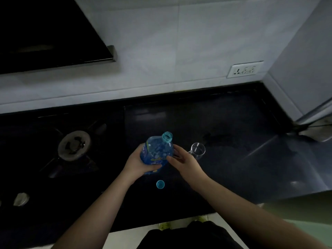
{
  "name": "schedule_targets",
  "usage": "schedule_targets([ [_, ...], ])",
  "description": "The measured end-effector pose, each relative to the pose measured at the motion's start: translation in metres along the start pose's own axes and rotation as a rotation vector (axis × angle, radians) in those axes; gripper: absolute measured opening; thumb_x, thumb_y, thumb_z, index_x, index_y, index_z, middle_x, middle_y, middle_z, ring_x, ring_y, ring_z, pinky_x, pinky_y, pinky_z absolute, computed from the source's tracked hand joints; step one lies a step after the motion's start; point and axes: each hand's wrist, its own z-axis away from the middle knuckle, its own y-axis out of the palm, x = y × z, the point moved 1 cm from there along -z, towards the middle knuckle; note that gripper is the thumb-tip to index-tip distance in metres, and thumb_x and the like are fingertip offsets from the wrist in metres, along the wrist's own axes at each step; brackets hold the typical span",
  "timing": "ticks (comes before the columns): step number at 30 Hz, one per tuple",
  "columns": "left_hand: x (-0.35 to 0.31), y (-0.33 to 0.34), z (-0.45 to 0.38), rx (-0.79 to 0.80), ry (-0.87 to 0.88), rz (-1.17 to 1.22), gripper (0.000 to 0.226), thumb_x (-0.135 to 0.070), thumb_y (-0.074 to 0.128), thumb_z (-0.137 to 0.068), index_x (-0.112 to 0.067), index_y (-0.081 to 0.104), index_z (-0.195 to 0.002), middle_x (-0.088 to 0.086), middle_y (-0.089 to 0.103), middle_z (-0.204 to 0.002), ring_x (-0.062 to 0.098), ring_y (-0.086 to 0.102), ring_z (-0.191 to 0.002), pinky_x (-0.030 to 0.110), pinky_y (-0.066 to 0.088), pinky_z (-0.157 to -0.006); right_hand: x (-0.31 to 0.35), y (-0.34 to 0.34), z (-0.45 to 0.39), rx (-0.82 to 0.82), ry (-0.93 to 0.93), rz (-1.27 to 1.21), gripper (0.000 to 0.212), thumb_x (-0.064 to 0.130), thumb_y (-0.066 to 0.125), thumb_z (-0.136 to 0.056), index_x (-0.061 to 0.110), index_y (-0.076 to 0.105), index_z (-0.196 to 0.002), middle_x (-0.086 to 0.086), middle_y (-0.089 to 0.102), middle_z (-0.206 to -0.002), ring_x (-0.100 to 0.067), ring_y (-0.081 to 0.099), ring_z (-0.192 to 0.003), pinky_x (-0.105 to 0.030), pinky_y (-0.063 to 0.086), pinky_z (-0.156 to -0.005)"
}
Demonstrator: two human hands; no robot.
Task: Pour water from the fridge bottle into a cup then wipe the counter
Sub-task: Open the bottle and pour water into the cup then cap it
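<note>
The left hand (139, 161) wraps the lower body of the blue bottle (156, 153), fingers curled round its label side. The right hand (181, 161) lies against the bottle's other flank with the fingers fairly straight, steadying more than gripping, though in this dim light I cannot be sure how firmly it presses. The bottle is uncapped and leans toward the glass cup (198, 150), which stands just beside the right hand on the dark counter (233, 168). The blue cap (160, 184) lies on the counter near the person.

The bottle looks like thin plastic: likely to give under a squeeze, and slick if cold from the fridge. A two-handed hold low on the body, tipped slowly, seems safest. The cup is clear, light and breakable, and could slide or topple if knocked. A damp-looking patch (221, 139) shows beyond the cup. A stove burner (74, 145) sits to the left.
</note>
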Motion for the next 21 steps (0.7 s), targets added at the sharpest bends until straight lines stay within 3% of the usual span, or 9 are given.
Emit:
schedule_targets([
  [3, -0.009, 0.009, -0.003, -0.004, 0.004, -0.029, 0.074, -0.009, 0.096, -0.054, -0.023, 0.059, -0.116, -0.003, 0.071, -0.108, 0.004, 0.068, -0.096, 0.020, 0.055, -0.079, 0.000, -0.014, 0.004, -0.002, 0.012, -0.025, 0.048, 0.013, 0.064, -0.091, 0.023, 0.050, -0.136, 0.009, 0.065, -0.124, -0.003, 0.061, -0.114, -0.028, 0.047, -0.100],
  [8, -0.024, 0.022, -0.008, -0.013, 0.016, -0.103, 0.079, -0.025, 0.098, -0.047, -0.033, 0.061, -0.116, -0.007, 0.072, -0.109, 0.007, 0.069, -0.099, 0.032, 0.055, -0.089, -0.001, -0.042, 0.009, -0.006, 0.011, -0.057, 0.041, 0.012, 0.060, -0.093, 0.028, 0.057, -0.131, 0.012, 0.066, -0.122, -0.004, 0.060, -0.115, -0.035, 0.045, -0.105],
  [13, -0.037, 0.033, -0.015, -0.016, 0.003, -0.181, 0.086, -0.034, 0.096, -0.041, -0.035, 0.060, -0.119, -0.009, 0.071, -0.110, 0.005, 0.068, -0.099, 0.033, 0.055, -0.091, -0.005, -0.074, 0.007, 0.057, 0.055, -0.079, 0.042, 0.016, 0.061, -0.093, 0.030, 0.056, -0.133, 0.011, 0.063, -0.126, -0.005, 0.057, -0.119, -0.039, 0.042, -0.109],
  [17, -0.045, 0.043, -0.015, -0.033, 0.006, -0.270, 0.087, -0.040, 0.094, -0.038, -0.035, 0.060, -0.118, -0.012, 0.068, -0.110, 0.004, 0.065, -0.100, 0.029, 0.053, -0.092, -0.012, -0.081, 0.009, 0.071, 0.134, -0.225, 0.043, 0.021, 0.059, -0.095, 0.035, 0.052, -0.135, 0.012, 0.060, -0.128, -0.008, 0.056, -0.120, -0.037, 0.048, -0.103],
  [21, -0.050, 0.049, -0.012, -0.063, 0.018, -0.372, 0.081, -0.032, 0.097, -0.044, -0.034, 0.059, -0.116, -0.011, 0.065, -0.111, 0.008, 0.063, -0.101, 0.029, 0.050, -0.093, -0.022, -0.077, 0.013, 0.090, 0.182, -0.356, 0.054, 0.004, 0.055, -0.095, 0.041, 0.050, -0.134, 0.015, 0.053, -0.137, -0.007, 0.049, -0.128, -0.037, 0.043, -0.107],
])
